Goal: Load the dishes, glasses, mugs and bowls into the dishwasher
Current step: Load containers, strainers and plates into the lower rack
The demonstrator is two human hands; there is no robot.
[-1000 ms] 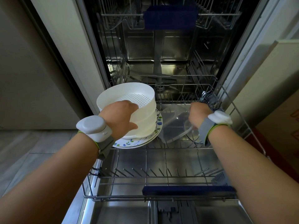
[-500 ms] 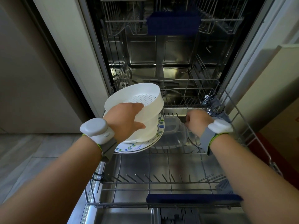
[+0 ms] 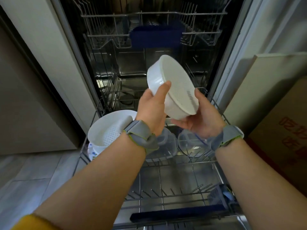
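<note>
Head view, landmark: lower rack (image 3: 217, 165), pulled out of the dishwasher.
Left hand (image 3: 152, 110): above the rear of the lower rack, thumb pressed on the outer wall of a white bowl (image 3: 172, 90), fingers hidden behind it; it grips the bowl.
Right hand (image 3: 197, 120): above the rear right of the lower rack, palm up, fingers curled under the bowl's lower edge; it holds the bowl too.
White bowl: in the air above the lower rack's rear, tipped on its side, perforated bottom facing the camera, touching no rack.
White strainer bowl (image 3: 108, 130): rear left corner of the lower rack, resting on a patterned plate (image 3: 92, 154).
Clear containers (image 3: 187, 143): rear middle of the lower rack, under both wrists, partly hidden.
Cutlery basket (image 3: 219, 195): front right of the lower rack.
Upper rack (image 3: 149, 35): above and behind the lower rack.
Risk, slip: my guess is the smooth tilted wall could slide from under the thumb if either hand lets go early; it would fall onto the clear containers.
Risk, crowding: rear row looks full; forcing the bowl in there may knock the strainer bowl off the plate.
Risk, seating: set between the free tines nearer the front, it could roll if not leaned firmly.
</note>
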